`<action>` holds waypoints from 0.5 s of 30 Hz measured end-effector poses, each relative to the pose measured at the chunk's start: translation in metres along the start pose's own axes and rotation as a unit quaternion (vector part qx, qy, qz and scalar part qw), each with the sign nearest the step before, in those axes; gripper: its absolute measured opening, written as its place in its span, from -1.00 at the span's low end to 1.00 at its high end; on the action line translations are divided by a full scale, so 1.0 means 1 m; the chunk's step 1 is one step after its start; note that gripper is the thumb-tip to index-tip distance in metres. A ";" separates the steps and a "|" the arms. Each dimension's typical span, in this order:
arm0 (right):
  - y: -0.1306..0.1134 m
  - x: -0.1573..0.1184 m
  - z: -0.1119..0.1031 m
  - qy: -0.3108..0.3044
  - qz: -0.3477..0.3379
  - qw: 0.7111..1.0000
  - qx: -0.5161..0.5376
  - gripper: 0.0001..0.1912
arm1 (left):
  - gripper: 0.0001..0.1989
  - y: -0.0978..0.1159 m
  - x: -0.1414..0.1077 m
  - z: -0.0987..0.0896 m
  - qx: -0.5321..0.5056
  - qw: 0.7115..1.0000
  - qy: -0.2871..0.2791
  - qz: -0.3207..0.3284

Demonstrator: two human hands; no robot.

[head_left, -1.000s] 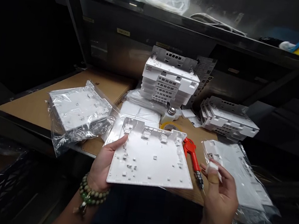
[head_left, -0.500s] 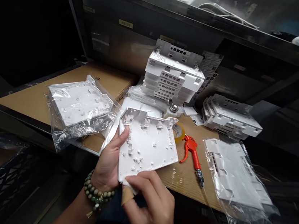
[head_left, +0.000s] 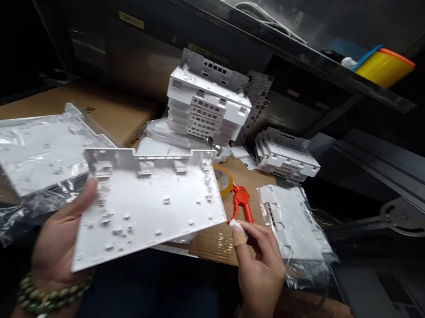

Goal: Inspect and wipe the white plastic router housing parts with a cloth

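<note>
My left hand (head_left: 59, 238) grips a white plastic housing panel (head_left: 144, 207) by its left edge, thumb on the inner face. The panel is tilted, its inner side with clips and small posts facing me. A small white wad, perhaps cloth or tissue (head_left: 238, 227), is pinched between the thumb and fingers of my right hand (head_left: 261, 268), close to the panel's right corner. A tan bandage wraps that thumb. Just behind my right hand lies a red air blow gun (head_left: 243, 203), partly covered by the fingers.
A panel in clear plastic (head_left: 35, 153) lies at left on cardboard (head_left: 118, 106); another bagged panel (head_left: 290, 220) lies at right. Behind are a tall panel stack (head_left: 208, 96), a smaller stack (head_left: 288, 158), yellow tape (head_left: 223, 178) and a metal-topped bottle (head_left: 216, 148). A shelf (head_left: 200, 8) crosses above.
The view has swung right. My left hand has brought the panel nearer and leftward. My right hand has gone from the panel's lower left corner to its right corner, still pinching the white wad.
</note>
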State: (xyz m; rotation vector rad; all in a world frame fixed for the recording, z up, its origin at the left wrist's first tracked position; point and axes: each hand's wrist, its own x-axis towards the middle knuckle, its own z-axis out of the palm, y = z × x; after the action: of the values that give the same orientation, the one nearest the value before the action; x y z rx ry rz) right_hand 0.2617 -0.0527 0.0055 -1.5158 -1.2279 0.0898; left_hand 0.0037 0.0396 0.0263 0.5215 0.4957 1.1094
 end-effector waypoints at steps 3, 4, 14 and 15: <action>0.009 0.006 -0.008 0.006 -0.001 1.000 -0.005 -0.88 | -0.49 0.003 -0.004 -0.015 0.068 0.996 0.040 0.033; 0.009 0.006 -0.007 -0.011 -0.007 1.000 0.002 -0.87 | -0.50 0.003 -0.005 -0.019 0.081 0.995 0.056 0.035; 0.015 0.000 0.004 -0.068 -0.025 0.997 0.017 -0.83 | -0.48 0.002 -0.008 -0.010 0.142 0.983 0.113 0.029; 0.017 0.002 0.002 -0.063 -0.017 0.998 0.015 -0.85 | -0.45 0.003 -0.007 -0.006 0.169 0.981 0.087 0.032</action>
State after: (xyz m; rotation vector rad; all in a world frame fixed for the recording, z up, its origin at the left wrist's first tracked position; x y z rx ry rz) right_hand 0.2717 -0.0471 -0.0070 -1.4815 -1.3453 0.1833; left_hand -0.0046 0.0348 0.0246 0.7442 0.8331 1.1444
